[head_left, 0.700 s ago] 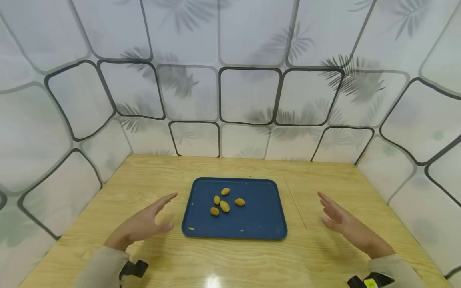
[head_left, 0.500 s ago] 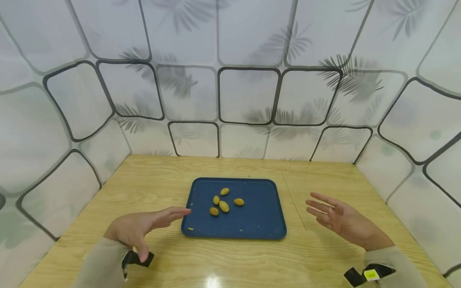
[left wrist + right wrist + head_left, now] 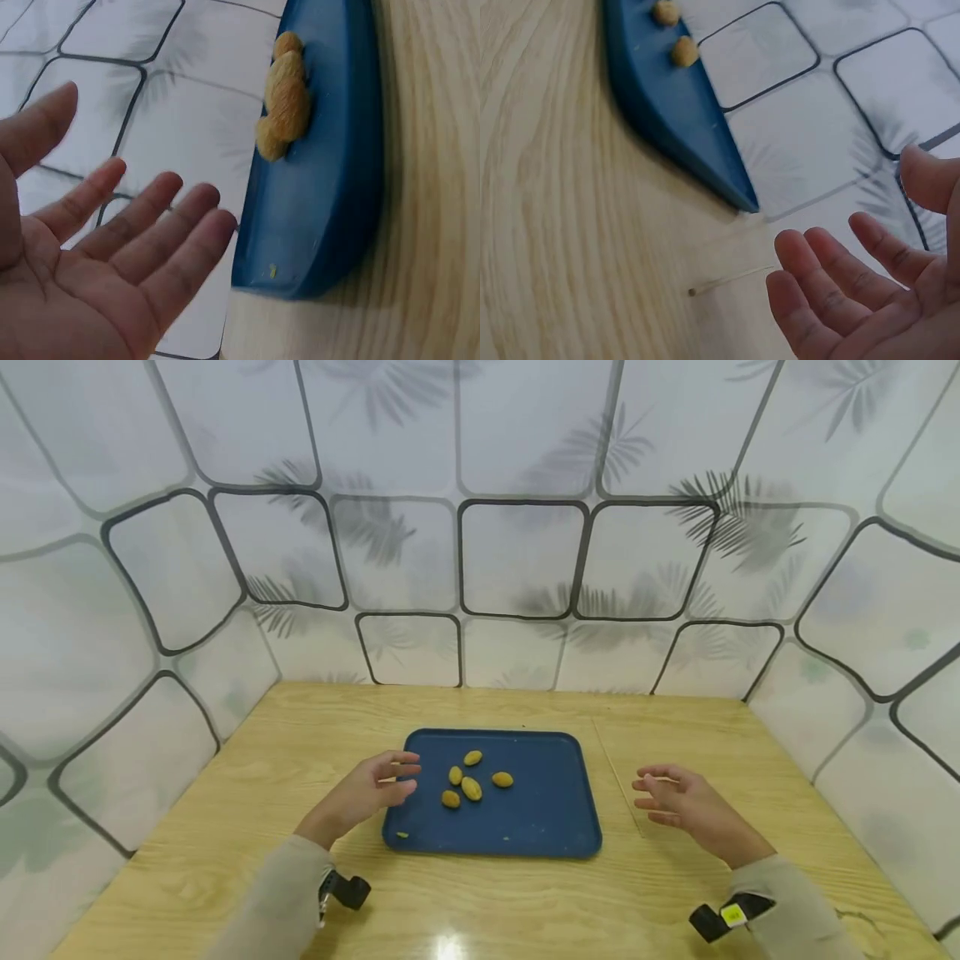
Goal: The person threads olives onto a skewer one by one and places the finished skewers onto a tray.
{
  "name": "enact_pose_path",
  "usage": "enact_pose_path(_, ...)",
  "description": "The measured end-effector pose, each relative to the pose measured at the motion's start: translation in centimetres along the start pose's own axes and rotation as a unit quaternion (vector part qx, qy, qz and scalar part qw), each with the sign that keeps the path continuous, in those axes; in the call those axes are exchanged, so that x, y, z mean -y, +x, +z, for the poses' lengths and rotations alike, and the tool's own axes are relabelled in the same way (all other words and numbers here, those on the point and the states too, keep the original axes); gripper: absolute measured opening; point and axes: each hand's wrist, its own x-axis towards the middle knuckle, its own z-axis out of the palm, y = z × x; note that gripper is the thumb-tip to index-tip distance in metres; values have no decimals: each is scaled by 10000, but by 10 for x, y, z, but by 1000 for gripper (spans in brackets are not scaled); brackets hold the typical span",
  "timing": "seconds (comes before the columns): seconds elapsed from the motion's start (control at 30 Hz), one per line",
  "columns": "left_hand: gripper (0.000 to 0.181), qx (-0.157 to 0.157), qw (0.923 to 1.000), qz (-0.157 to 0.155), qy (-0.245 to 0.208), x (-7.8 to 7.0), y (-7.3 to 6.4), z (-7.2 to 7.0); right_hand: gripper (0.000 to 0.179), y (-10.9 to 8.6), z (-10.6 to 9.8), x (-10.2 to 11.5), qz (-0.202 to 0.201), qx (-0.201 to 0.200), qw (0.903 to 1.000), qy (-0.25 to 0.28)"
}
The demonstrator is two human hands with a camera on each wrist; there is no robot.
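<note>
Blue tray (image 3: 540, 806) bears five peanuts (image 3: 471, 789) and lies between the left hand (image 3: 367, 789), nearby, and the right hand (image 3: 686, 803), farther off, both empty, fingers loosely extended.

free: blue tray (image 3: 551, 797), right side | obstacles: peanuts (image 3: 471, 789), left to centre

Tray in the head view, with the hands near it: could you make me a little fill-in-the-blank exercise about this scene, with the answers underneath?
1. The tray resting on the wood-grained table is coloured ____.
2. In the head view, exactly ____ peanuts lie on the tray.
3. Both the left hand and the right hand hold ____.
4. In the head view, the left hand's fingers cover part of the tray's ____ edge.

Missing words: blue; five; nothing; left.
</note>
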Motion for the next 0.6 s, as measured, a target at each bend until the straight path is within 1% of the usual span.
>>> enact_pose_path(0.07, 57, 3, 9999, -85, 77, 0, 6, 4, 61, 5, 1, -5, 236, -128, 9991, -333)
enact_pose_path(0.23, 54, -31, 9993, -314, -223, 0, 17, 13, 59, 18, 3, -18, 675, -288, 9938, -834)
enact_pose_path(0.33, 49, -196, 9989, -405, -115, 3, 24, 19, 57, 24, 7, -20, 882, -404, 9872, -1267)
enact_pose_path(0.4, 44, -378, 9978, -479, 247, 3, 29, 24, 55, 27, 10, -18, 959, -492, 9818, -1563)
enact_pose_path(0.47, 41, -584, 9930, -564, 856, 3, 34, 29, 52, 29, 13, -15, 919, -541, 9758, -1908)
enact_pose_path(0.5, 40, -628, 9891, -597, 1190, 3, 36, 32, 50, 29, 16, -13, 922, -588, 9728, -2044)
enact_pose_path(0.53, 39, -655, 9835, -638, 1562, 2, 38, 34, 47, 30, 17, -12, 906, -637, 9694, -2189)
enact_pose_path(0.6, 39, -609, 9685, -610, 2335, 2, 43, 38, 42, 32, 21, -9, 867, -709, 9624, -2473)
